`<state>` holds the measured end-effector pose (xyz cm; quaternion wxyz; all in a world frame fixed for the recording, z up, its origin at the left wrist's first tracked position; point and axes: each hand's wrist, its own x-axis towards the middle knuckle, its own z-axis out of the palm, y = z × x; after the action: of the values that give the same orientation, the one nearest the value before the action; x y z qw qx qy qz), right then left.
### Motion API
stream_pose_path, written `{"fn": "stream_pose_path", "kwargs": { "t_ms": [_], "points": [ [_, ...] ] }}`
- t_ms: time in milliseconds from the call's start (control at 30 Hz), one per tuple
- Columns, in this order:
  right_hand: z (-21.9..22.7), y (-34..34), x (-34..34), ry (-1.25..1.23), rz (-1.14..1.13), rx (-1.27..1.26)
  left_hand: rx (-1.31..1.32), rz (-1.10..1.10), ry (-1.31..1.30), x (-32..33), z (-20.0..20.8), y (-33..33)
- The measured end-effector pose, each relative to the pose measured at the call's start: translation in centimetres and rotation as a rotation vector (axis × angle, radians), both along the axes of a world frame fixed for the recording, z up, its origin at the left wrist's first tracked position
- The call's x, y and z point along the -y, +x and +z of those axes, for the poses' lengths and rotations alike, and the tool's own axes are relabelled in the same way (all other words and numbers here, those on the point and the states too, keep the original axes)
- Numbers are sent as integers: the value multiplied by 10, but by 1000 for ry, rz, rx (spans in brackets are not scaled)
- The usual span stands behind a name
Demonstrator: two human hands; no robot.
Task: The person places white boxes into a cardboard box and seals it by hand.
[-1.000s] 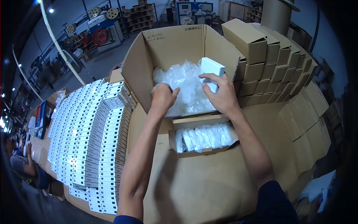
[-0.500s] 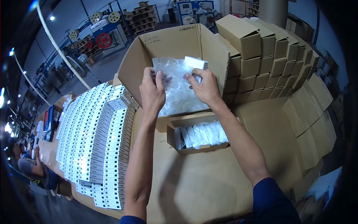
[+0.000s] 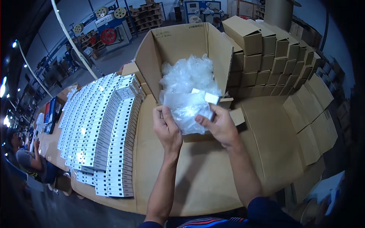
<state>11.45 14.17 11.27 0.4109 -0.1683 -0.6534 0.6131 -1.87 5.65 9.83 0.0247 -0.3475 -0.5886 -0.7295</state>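
My left hand pinches the left side of a clear plastic bag, thumb in front. My right hand grips a small white box together with the bag's right side, its thumb pressed on the front. The box's upper end sticks out above the fingers; bag and hand cover the rest, so I cannot tell whether it is inside the bag. Just beneath my hands stands a small brown carton, its contents now hidden. Behind them, a large open carton holds a heap of clear plastic bags.
Rows of stacked white boxes cover the table's left side. Closed brown cartons are piled at the back right, with open carton flaps near the right edge. A person sits far left; machines stand behind.
Both hands have come nearer and down from the large carton, bringing the plastic bag and white box over the small carton. The view has shifted slightly.
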Motion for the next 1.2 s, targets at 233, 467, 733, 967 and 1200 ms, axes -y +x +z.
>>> {"fn": "stream_pose_path", "kwargs": {
  "t_ms": [233,467,733,967,1200],
  "points": [
    [-56,37,88,213,-357,149,-257,72,-44,89,-41,28],
    [-46,66,132,452,-424,255,-828,-182,-235,120,-13,31],
    [-70,89,144,207,-305,414,-379,-235,-232,124,-24,19],
    [-79,89,148,183,-302,319,-224,-376,-173,125,-26,18],
    [-93,81,152,70,-419,256,13,-66,130,118,-45,16]
  ]
}}
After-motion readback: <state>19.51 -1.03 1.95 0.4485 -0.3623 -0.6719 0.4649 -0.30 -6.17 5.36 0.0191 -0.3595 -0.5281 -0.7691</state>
